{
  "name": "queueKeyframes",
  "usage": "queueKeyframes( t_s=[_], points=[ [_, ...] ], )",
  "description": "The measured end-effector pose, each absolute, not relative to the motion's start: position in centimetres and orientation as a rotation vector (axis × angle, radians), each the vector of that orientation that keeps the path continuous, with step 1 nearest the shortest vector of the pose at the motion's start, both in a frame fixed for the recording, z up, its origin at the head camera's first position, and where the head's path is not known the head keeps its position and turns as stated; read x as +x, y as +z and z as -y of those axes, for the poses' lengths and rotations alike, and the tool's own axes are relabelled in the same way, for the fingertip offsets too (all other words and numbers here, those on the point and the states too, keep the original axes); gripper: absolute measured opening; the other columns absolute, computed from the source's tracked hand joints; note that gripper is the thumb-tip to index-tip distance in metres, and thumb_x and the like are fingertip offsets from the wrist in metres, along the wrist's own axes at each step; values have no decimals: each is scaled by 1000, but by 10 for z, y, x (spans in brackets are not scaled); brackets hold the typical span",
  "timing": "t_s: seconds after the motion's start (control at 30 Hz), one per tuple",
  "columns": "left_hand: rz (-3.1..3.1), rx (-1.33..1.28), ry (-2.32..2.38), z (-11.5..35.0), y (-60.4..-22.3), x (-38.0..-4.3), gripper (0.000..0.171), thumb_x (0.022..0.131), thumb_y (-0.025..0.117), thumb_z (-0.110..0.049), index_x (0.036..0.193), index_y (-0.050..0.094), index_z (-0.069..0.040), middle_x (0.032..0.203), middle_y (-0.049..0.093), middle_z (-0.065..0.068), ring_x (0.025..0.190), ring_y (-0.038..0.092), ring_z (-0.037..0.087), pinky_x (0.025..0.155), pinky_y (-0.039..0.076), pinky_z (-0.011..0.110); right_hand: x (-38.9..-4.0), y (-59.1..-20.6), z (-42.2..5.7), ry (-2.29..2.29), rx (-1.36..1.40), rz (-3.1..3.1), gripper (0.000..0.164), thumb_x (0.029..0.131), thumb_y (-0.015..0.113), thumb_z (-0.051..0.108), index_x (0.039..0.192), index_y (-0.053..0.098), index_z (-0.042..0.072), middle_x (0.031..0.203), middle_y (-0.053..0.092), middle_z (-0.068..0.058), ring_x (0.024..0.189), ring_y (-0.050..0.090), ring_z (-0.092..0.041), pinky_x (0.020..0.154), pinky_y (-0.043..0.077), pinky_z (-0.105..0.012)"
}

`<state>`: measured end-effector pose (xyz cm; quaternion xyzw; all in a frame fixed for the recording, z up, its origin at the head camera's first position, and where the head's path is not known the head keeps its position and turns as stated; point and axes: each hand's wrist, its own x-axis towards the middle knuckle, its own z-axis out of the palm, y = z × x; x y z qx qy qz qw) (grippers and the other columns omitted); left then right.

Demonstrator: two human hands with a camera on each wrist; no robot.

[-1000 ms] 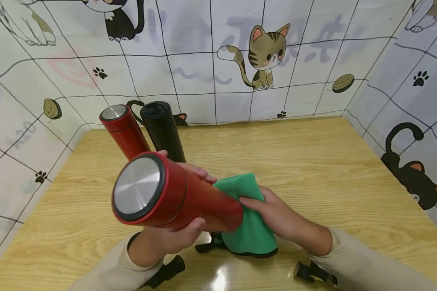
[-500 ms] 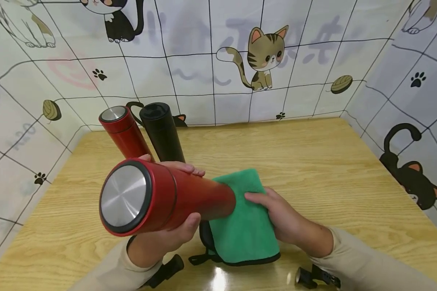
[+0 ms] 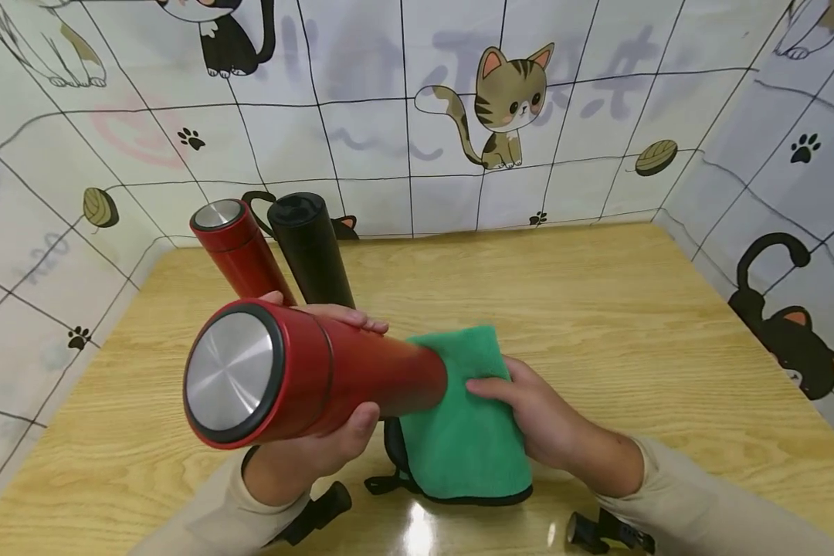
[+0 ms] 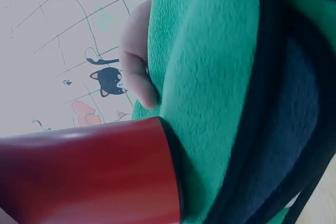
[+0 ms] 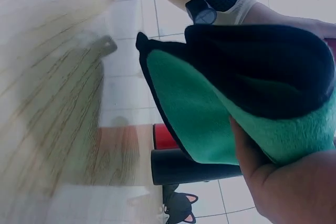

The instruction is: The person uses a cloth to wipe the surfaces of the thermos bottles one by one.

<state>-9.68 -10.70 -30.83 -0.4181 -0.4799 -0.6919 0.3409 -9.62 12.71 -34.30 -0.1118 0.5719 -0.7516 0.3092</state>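
Observation:
My left hand (image 3: pixel 320 455) grips a red thermos bottle (image 3: pixel 378 363) held tilted above the table, its round silver lid top turned toward me. A green towel with black edging (image 3: pixel 469 452) lies against the bottle's base end. My right hand (image 3: pixel 542 413) pinches this folded towel, thumb on the near side and fingers behind it. The left wrist view has the bottle's dark-rimmed base (image 4: pixel 176 177) right at the green cloth (image 4: pixel 205 77). In the right wrist view, the towel (image 5: pixel 189 108) curves into a fold with its dark side showing.
Behind the held bottle, a second red thermos (image 3: pixel 239 251) and a black tumbler (image 3: pixel 313 251) stand at the back left of the wooden table (image 3: pixel 598 309). A cat-print sheet (image 3: pixel 361 147) lines the back and both sides. Black wrist-camera mounts (image 3: pixel 320 510) hang under the sleeves.
The bottle has shifted left and its base end has risen slightly. The towel has turned so more of its green face shows at the base. Between the last two frames, little moves.

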Motion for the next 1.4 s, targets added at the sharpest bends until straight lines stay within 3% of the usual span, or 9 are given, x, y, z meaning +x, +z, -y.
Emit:
queueKeyframes(
  t_s=[0.43,0.67,0.8,0.9,1.1,1.4],
  points=[
    [1258,-1073,-1816,102,-303,-98,87,80,78,-14,143,21,2,117,63,16,104,69,29,95,56,39,-98,-337,-133,-2034,-309,-1574,32,102,50,17,134,49,10,114,66,2,106,68,-15,92,57,-36],
    [1309,-1140,-1851,94,-296,-105,84,84,76,-18,147,23,-2,118,63,12,105,68,25,97,55,39,-103,-338,-136,-1882,-429,-1708,51,100,53,14,144,39,-6,120,67,-3,109,68,-17,93,56,-36],
    [1377,-1057,-1881,89,-288,-122,74,83,79,-27,137,36,1,112,65,9,99,69,25,90,58,41,-104,-343,-140,-1717,-503,-1833,46,100,53,15,138,45,-10,119,68,-14,105,69,-19,89,57,-34],
    [1528,-969,-1879,78,-280,-143,74,82,80,-33,133,38,1,115,62,8,104,65,25,89,58,43,-103,-350,-143,-1559,-592,-1845,39,101,53,14,134,52,-5,120,68,-18,103,70,-19,87,58,-30],
    [1872,-889,-1953,53,-285,-182,80,79,76,-8,144,31,-16,132,52,8,120,55,24,91,58,45,-97,-352,-144,-1295,-841,-1753,30,101,54,14,129,64,15,119,70,0,99,64,-3,85,54,-21],
    [2198,-715,-1906,29,-322,-222,86,82,81,-23,148,27,-25,132,54,-3,118,56,14,91,57,37,-95,-348,-133,-1209,-957,-1757,31,102,55,17,132,62,22,122,69,7,99,60,2,86,52,-19]
  ],
)
